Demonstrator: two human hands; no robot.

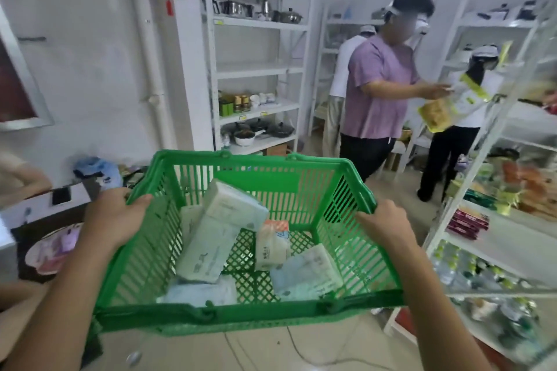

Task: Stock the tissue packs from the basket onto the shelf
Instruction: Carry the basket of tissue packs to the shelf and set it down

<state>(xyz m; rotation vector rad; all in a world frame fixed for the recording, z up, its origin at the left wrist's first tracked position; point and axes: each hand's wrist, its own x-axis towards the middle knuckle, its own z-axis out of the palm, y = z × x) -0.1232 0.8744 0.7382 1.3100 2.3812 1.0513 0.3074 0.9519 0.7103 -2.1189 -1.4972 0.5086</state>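
Observation:
A green plastic basket (259, 315) hangs in front of me, carried off the floor. My left hand (116, 215) grips its left rim and my right hand (387, 223) grips its right rim. Inside lie several tissue packs: a tall pale green pack (220, 232) leaning against the left wall, a small orange-and-white pack (272, 245) in the middle, a light blue pack (306, 274) at the right, and another pale pack (202, 292) flat on the bottom. A white shelf unit (494, 238) stands at my right, partly stocked with goods.
A person in a purple shirt (379, 87) stands ahead at the right shelf with a yellow bag; two more people are behind. White shelving with pots and jars (256, 111) lines the back wall. A cluttered table (60, 199) sits left. Cables run across the floor.

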